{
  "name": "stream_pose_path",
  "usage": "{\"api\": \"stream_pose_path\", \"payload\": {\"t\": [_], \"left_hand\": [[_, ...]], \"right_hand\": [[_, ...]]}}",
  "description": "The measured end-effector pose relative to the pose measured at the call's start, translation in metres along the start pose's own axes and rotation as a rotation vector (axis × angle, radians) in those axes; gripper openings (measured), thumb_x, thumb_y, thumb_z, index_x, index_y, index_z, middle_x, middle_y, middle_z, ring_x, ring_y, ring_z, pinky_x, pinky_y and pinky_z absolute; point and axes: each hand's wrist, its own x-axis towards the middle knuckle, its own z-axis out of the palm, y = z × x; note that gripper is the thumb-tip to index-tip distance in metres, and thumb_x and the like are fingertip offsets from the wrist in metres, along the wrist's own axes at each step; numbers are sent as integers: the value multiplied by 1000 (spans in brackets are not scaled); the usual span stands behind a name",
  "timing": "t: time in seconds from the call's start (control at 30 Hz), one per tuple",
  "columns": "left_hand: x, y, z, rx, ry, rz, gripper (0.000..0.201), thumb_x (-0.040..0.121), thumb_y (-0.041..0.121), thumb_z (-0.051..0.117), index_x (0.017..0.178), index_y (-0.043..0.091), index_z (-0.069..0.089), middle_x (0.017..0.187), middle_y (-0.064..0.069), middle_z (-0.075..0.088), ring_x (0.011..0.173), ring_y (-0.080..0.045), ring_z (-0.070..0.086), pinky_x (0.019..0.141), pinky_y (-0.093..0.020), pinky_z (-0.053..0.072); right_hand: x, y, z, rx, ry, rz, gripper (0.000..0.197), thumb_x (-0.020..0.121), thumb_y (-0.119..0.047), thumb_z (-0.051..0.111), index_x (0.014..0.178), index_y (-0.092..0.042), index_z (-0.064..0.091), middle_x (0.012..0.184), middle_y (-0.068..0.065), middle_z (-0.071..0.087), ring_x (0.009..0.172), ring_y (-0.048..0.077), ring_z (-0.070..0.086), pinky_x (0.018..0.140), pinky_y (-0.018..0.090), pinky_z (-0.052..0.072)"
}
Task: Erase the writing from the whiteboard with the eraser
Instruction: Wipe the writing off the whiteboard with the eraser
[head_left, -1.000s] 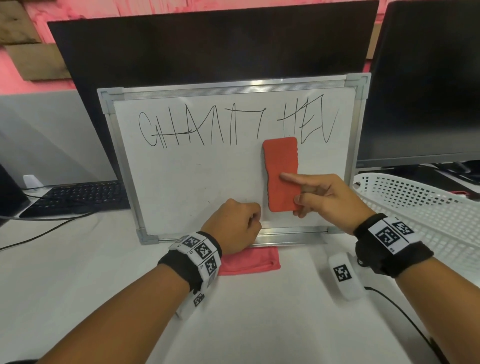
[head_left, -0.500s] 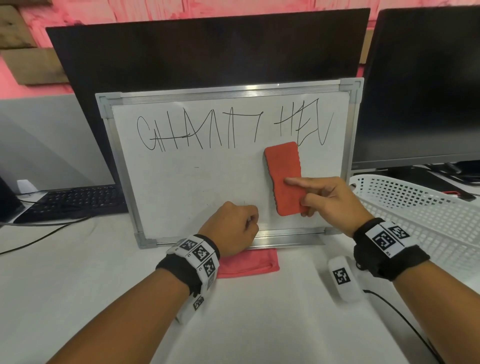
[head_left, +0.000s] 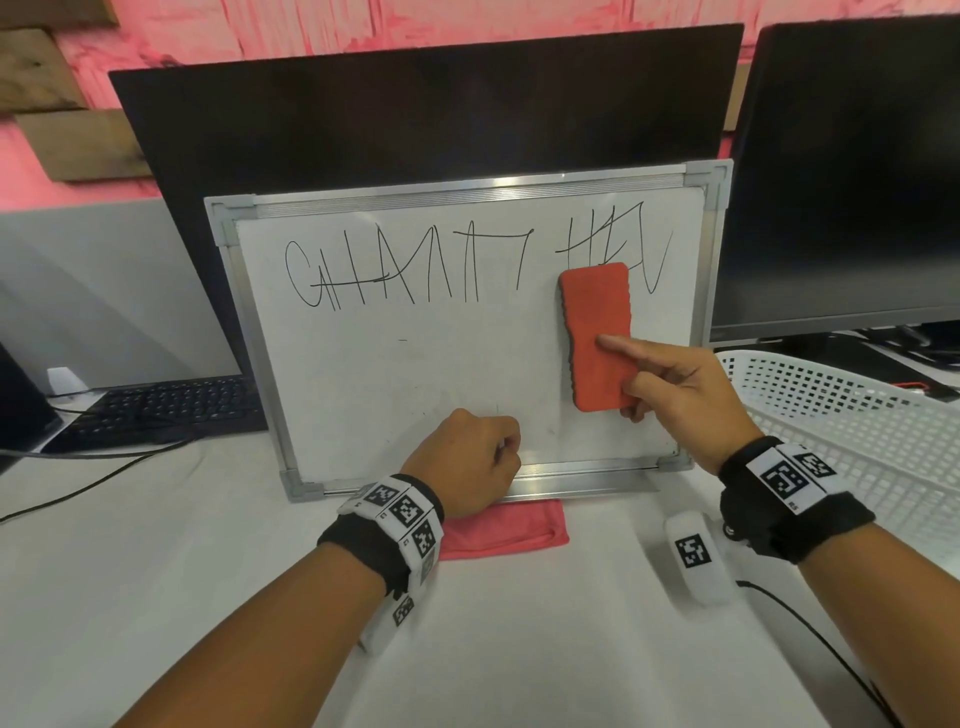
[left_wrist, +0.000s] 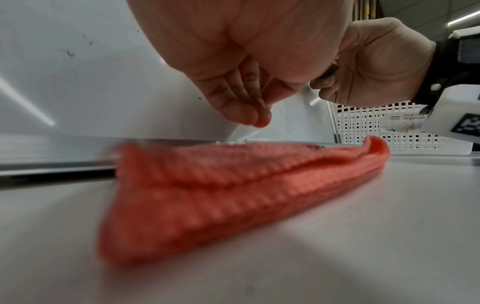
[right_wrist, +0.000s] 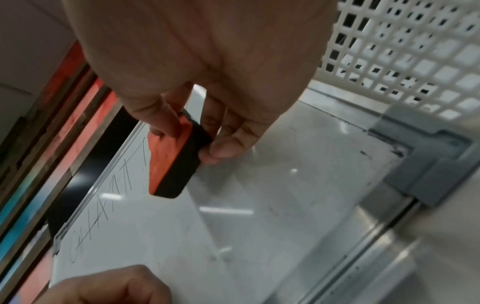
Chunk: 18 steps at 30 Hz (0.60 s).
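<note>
The whiteboard (head_left: 415, 374) leans upright against a dark monitor, with black scrawled writing (head_left: 410, 275) along its top. My right hand (head_left: 641, 387) grips the red eraser (head_left: 597, 322) by its lower half, index finger laid across its back. The eraser lies flat on the board and its top edge covers the lower part of the right-hand letters. In the right wrist view the eraser (right_wrist: 168, 164) shows a black felt side facing the board (right_wrist: 272, 205). My left hand (head_left: 467, 467) is a fist holding nothing, knuckles against the board's bottom edge; the left wrist view shows its fingers (left_wrist: 241, 98) curled.
A folded red cloth (head_left: 504, 530) lies on the white table under my left wrist. A white perforated basket (head_left: 857, 441) stands at the right, close to the board's corner. A keyboard (head_left: 161, 405) sits at the left, a second monitor (head_left: 852, 171) at the right.
My right hand has slid the eraser up and slightly right, from just under the right-hand letters onto their lower part. The left fist has stayed put.
</note>
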Motion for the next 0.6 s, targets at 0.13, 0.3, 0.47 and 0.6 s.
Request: {"api": "stream_pose_path", "payload": {"t": [0.13, 0.3, 0.47, 0.6], "left_hand": [[1, -1, 0, -2, -6, -1, 15, 91, 13, 54, 85, 14, 68, 56, 3, 56, 49, -18, 52, 52, -29, 49], [0, 0, -1, -3, -4, -1, 16, 91, 13, 53, 86, 14, 68, 55, 5, 55, 48, -16, 50, 51, -25, 45], [0, 1, 0, -11, -7, -12, 16, 92, 13, 53, 85, 13, 68, 54, 9, 52, 47, -12, 46, 51, -22, 37], [0, 0, -1, -7, -9, -11, 16, 91, 13, 53, 85, 14, 67, 54, 10, 52, 47, -12, 47, 51, -22, 37]], "right_hand": [[-5, 6, -5, -32, -11, 10, 55, 90, 17, 50, 115, -26, 74, 84, 12, 75, 59, 20, 59, 58, 28, 55], [-4, 3, -6, -57, 11, -13, 54, 91, 16, 50, 115, -27, 74, 91, 10, 76, 59, 17, 57, 61, 28, 55], [-6, 6, -5, -59, 62, -16, 52, 93, 14, 50, 118, -25, 73, 94, 9, 76, 61, 19, 57, 60, 29, 55], [-11, 12, -5, -68, 118, -32, 38, 92, 1, 68, 121, -24, 72, 107, -2, 75, 80, 1, 70, 72, 20, 58]]}}
